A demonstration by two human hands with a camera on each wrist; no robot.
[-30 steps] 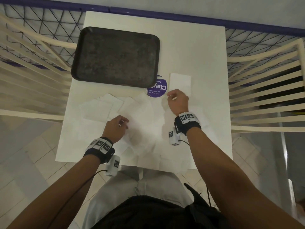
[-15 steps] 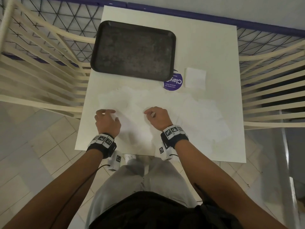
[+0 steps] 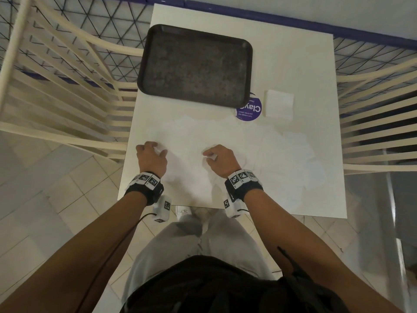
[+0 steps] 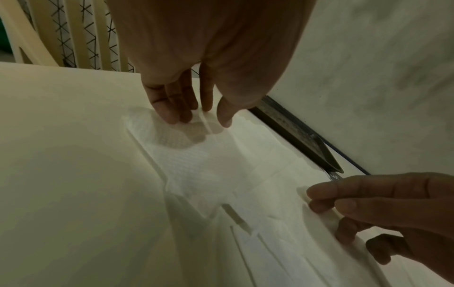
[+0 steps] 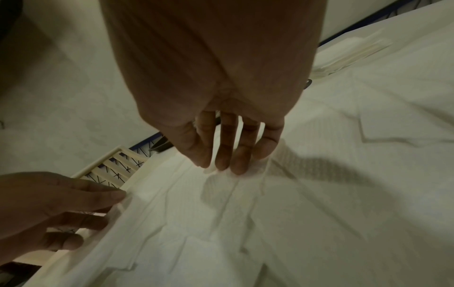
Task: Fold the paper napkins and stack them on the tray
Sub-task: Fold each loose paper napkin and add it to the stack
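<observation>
- The table (image 3: pixel 282 53) carries the dark tray (image 3: pixel 195 64) at its far side.
- Loose napkins (image 3: pixel 282 154) cover the near half, between and to the right of both hands.
- A folded napkin (image 3: pixel 279 107) lies just right of the tray.
- The left hand (image 3: pixel 151 158) pinches one napkin edge (image 4: pixel 205 120).
- The right hand (image 3: pixel 222 160) pinches a napkin edge (image 5: pixel 221 170), well apart from the left.

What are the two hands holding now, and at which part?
Each hand, left and right, pinches a corner of one napkin lying on the table.
</observation>
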